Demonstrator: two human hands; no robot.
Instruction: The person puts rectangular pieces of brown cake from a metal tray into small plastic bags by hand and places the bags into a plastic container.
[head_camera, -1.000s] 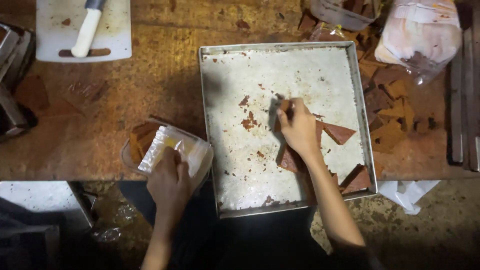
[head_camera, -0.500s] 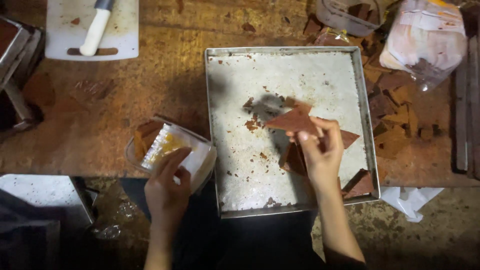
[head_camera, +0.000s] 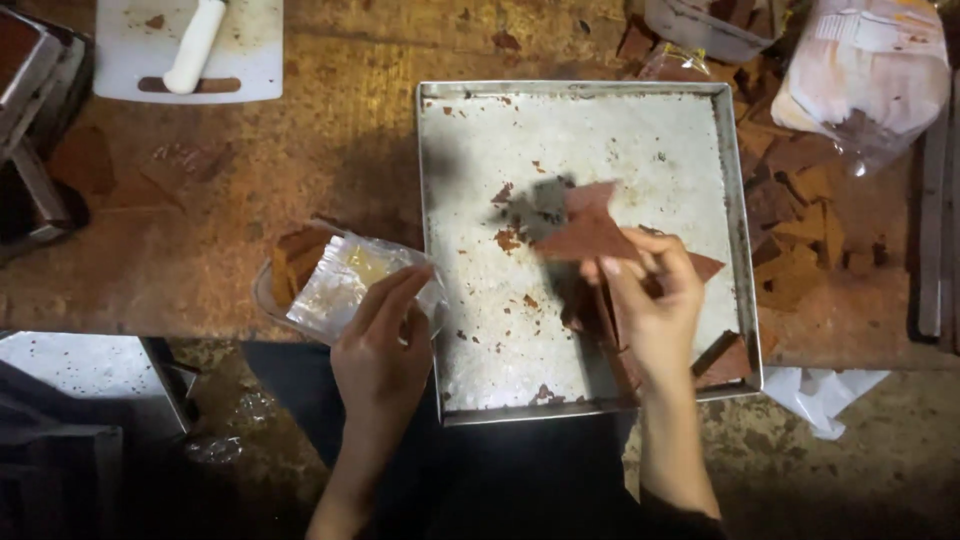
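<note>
Closest to the person, the left hand (head_camera: 380, 350) has its grip closed loosely around the edge of a clear plastic tub (head_camera: 345, 285) that sits on the desk (head_camera: 200, 220) just off the tray's left wall, with a few brown slabs already inside. The right hand (head_camera: 655, 315) is pinching a flat brown triangular piece (head_camera: 585, 235) between thumb and fingertips, lifted above the metal tray (head_camera: 735, 200) (you can see its shadow on the dusty floor of the tray).

The bit that matters: the tub lies to the left of the held piece and a little nearer the person, with the tray's left wall between them. The piece's long edge runs roughly left to right, its point aimed at the tub side.

More brown pieces (head_camera: 725, 360) lie in the tray's near right corner. Farther off there's a heap of scraps (head_camera: 800, 210) right of the tray, a plastic bag (head_camera: 865, 75) and a white cutting board (head_camera: 190, 50) at the back.
</note>
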